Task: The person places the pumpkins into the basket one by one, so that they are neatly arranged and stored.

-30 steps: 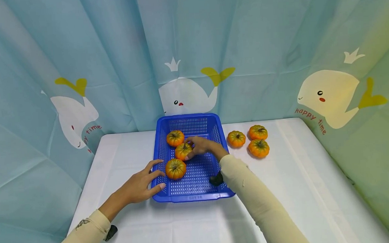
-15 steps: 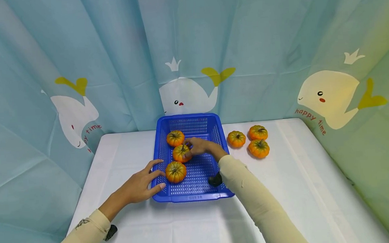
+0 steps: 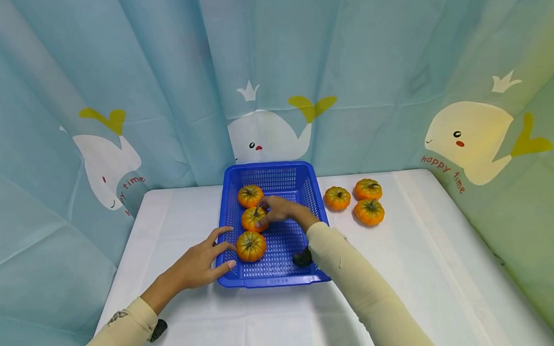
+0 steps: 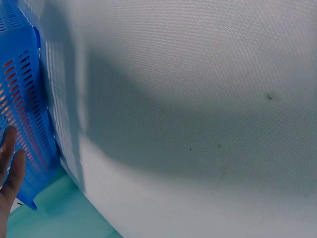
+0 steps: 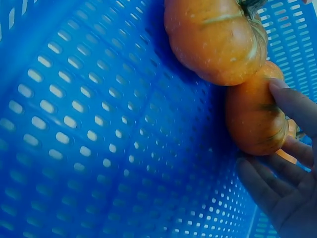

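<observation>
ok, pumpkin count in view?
6. Three small ribbed orange pumpkins line the left side of the blue perforated plastic basket, the right hand gripping the middle one; three more sit on the white table, right of the basket. More could be hidden behind that hand.

Head view: bright, mostly crisp.
Pale blue whale-print fabric curtain [image 3: 158, 54]: yellowish cast at right.
White cloth-covered counter [image 3: 196, 329]: soft shadow beside the right cream fabric sleeve [image 3: 362, 278].
Left wrist view: dim, greyish; broad, soft-edged shadow across the counter.
Right wrist view: dim, blue-tinted; held orange ribbed pumpkin [image 5: 250, 116] shaded.
</observation>
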